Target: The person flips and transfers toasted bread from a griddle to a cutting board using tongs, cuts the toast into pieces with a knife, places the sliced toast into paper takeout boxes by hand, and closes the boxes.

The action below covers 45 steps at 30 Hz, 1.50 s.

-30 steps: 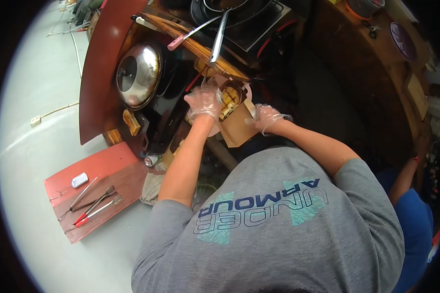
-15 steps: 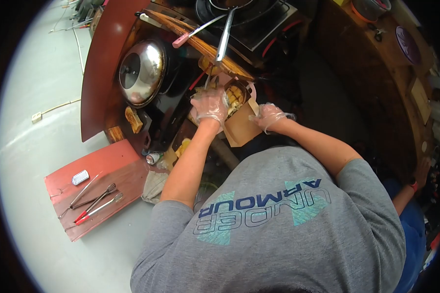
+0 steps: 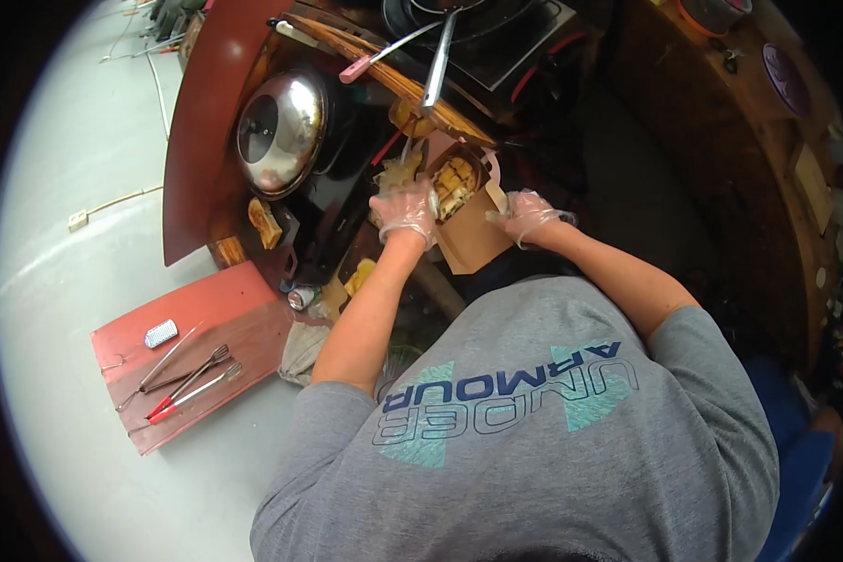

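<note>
A brown cardboard food box (image 3: 474, 234) sits open between my hands, its lid flap toward me. Inside lies grill-marked toasted bread (image 3: 456, 182) with a pale filling. My left hand (image 3: 406, 208), in a clear plastic glove, closes on the box's left side; some fingertips are hidden. On the right side, my gloved right hand (image 3: 528, 217) pinches the cardboard edge. Pale shredded food (image 3: 399, 172) lies just beyond my left hand. Yellow food (image 3: 359, 277) rests on paper below my left forearm.
A domed metal lid (image 3: 281, 136) stands at the left, above a bread slice (image 3: 264, 223). Pan handles (image 3: 437, 80) jut over a wooden ledge (image 3: 450, 114). Tongs (image 3: 197, 393) and a small grater (image 3: 161, 333) lie on a red panel (image 3: 244, 300). Another person's blue clothing (image 3: 806, 478) shows at right.
My left hand has drawn slightly down from the shredded food, uncovering more of it. My right hand has shifted slightly right, staying at the box edge. The whole view has shifted a little.
</note>
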Tool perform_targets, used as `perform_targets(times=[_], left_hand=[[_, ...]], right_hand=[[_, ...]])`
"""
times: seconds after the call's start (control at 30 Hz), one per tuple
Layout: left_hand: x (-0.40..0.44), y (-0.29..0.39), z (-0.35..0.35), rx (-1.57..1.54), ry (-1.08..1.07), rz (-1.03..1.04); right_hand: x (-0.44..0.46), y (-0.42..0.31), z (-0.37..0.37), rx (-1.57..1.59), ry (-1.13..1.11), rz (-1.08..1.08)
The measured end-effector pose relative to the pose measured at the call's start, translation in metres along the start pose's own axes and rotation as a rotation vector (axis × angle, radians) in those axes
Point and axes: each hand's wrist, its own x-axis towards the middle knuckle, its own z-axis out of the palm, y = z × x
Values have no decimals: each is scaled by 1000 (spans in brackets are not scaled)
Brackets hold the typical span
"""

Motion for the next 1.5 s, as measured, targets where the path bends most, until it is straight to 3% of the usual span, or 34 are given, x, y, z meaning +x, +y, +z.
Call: perform_targets(times=[0.27,0.33,0.63,0.77,0.83,0.93,1.0,1.07,1.17,1.23,1.33,1.5], left_hand=[[-9,-14,2,18,2,-35],[-14,-19,8,-24,114,7],[-6,-35,18,24,184,-66],[1,-42,15,77,112,-98],[-2,-45,15,29,230,-51],[3,-48,18,61,74,-94],[6,-49,18,64,155,-79],[3,-50,14,73,230,-70],[13,-46,8,86,119,-102],[19,-41,3,18,276,-50],[29,-34,-4,71,149,-67],[29,-26,-2,63,240,-33]], right_hand=[[-4,0,3,26,44,-18],[-3,5,10,26,17,5],[10,7,5,8,6,28],[6,6,7,-38,25,1],[6,4,0,-17,-7,3],[4,5,2,-4,-10,-8],[4,10,3,-12,21,-12],[7,11,3,-1,-1,-11],[6,13,2,-8,28,-45],[9,17,7,-22,1,-42],[11,14,4,-54,8,-54],[11,13,-3,-13,-16,-52]])
